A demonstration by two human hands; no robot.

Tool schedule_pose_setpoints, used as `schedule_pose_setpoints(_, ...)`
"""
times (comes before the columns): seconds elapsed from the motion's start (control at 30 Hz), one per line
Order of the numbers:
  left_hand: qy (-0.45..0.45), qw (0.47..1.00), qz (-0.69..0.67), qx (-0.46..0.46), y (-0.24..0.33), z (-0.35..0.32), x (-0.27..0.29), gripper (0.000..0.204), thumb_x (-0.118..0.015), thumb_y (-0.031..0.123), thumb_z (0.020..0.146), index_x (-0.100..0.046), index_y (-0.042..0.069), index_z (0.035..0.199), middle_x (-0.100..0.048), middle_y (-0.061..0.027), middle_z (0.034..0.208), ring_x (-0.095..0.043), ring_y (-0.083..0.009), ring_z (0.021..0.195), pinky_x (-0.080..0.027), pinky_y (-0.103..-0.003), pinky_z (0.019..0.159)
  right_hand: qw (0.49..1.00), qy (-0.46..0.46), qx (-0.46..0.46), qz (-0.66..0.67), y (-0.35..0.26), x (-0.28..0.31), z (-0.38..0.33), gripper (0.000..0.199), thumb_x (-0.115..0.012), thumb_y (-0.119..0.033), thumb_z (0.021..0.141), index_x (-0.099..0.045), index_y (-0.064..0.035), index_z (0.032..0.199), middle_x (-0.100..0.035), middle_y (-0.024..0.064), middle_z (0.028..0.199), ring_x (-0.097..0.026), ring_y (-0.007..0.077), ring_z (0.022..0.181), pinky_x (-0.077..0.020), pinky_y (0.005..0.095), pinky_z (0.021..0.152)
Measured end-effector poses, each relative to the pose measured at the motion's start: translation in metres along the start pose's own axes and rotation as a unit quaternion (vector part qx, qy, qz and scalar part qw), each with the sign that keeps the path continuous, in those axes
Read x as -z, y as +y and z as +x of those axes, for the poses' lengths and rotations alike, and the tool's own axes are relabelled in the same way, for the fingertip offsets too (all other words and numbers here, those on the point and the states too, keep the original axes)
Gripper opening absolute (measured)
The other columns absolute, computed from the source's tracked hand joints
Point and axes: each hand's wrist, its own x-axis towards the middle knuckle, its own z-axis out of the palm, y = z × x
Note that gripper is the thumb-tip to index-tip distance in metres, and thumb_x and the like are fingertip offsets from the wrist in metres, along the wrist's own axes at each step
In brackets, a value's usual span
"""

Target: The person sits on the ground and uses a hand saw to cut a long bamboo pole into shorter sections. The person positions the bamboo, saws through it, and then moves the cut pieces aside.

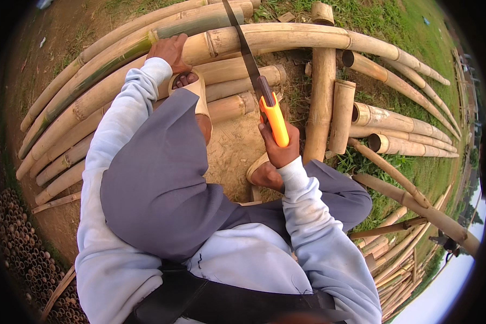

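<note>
A long tan bamboo pole runs across in front of me, its right part lying over an upright-looking bamboo post. My right hand is closed around the orange handle of a hand saw. The dark blade slants up and to the left across the pole; whether its teeth are in the bamboo I cannot tell. My left hand presses on the pole to the left of the blade, fingers reaching toward a greenish bamboo pole behind. My sandalled left foot rests against the poles just below that hand.
Several more bamboo poles lie side by side at the left. Cut bamboo lengths and a short piece lie at the right, over grass. A stack of thin bamboo tubes fills the lower left. More poles are piled at lower right.
</note>
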Motion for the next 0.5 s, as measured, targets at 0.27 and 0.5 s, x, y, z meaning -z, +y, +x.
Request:
schedule_pose_setpoints(0.27,0.056,0.998,0.004,-0.022,-0.002,-0.006,0.001,0.064,-0.080,0.039,0.068,-0.053,0.007,0.118,-0.066,-0.0185,0.114,-0.063,-0.0387,0.107,-0.052,-0.046,0.092,0.999,0.007,-0.028,0.028,0.006,0.005,-0.037,0.013,-0.071,-0.008,0.090,-0.063,0.0013,0.087,-0.059,0.0051,0.068,-0.052,0.0110,0.062,-0.0446,0.0292,0.060)
schedule_pose_setpoints(0.5,0.024,1.000,-0.006,-0.007,-0.004,0.000,-0.005,0.068,-0.081,0.039,0.066,-0.052,0.008,0.118,-0.066,-0.0171,0.113,-0.064,-0.0385,0.106,-0.053,-0.047,0.091,0.998,0.023,-0.017,-0.048,-0.015,0.012,-0.050,0.018,-0.069,-0.003,0.088,-0.068,0.0044,0.104,-0.066,0.0077,0.076,-0.062,0.0120,0.069,-0.0503,0.0277,0.068)
